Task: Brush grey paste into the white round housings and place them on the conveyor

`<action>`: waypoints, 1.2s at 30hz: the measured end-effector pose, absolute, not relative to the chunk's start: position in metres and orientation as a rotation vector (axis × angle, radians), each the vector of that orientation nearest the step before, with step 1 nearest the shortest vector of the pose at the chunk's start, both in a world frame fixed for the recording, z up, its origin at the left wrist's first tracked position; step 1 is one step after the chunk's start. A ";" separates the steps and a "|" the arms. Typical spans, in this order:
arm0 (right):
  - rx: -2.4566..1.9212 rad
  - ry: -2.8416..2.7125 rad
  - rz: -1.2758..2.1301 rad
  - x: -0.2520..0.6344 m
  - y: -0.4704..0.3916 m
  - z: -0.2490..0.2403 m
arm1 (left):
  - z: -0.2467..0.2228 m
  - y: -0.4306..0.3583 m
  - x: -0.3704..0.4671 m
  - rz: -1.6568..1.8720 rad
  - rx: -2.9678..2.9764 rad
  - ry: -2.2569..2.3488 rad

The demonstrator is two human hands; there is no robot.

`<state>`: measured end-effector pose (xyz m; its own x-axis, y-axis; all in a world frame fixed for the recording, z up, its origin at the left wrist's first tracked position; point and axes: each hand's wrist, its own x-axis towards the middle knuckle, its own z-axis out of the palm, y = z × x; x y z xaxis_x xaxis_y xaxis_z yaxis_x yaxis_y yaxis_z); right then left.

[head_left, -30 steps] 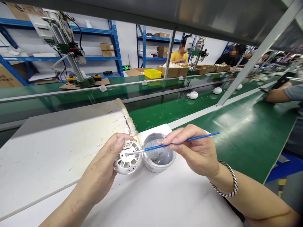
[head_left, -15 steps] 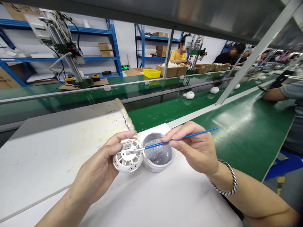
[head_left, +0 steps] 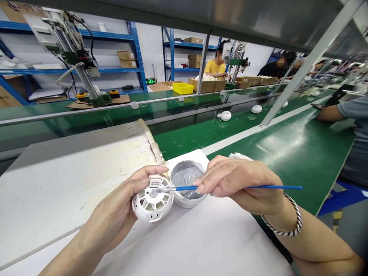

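Observation:
My left hand is wrapped round a white round plastic housing, its spoked face turned up. A small printed label sits near the housing's top, and grey paste is smeared at its middle. My right hand pinches a thin blue paintbrush, held almost level. The brush tip touches the centre of the housing, beside the label. Just behind the housing stands a white tub with grey paste inside, partly covered by the brush and my right fingers.
A white board lies to the left, its right edge worn. Beyond it a green conveyor belt carries white round units. A slanted metal post rises at right. Co-workers sit farther back; another person's arm rests at right.
My right hand has shifted right and turned over, bringing the brush handle down to nearly level. The housing has moved slightly down and left, with more grey paste at its middle.

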<state>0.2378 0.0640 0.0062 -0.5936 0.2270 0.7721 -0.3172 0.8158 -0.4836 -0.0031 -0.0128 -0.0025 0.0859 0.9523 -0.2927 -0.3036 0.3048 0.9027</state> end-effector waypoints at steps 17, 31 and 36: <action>-0.205 -1.835 0.387 0.228 0.049 0.011 | -0.005 -0.020 -0.010 0.927 0.915 1.008; 0.128 -2.199 -0.072 0.214 0.048 0.007 | -0.005 -0.034 0.003 0.797 0.916 1.072; 0.026 -2.085 -0.203 0.211 0.041 0.001 | -0.001 -0.038 0.019 1.008 0.909 1.163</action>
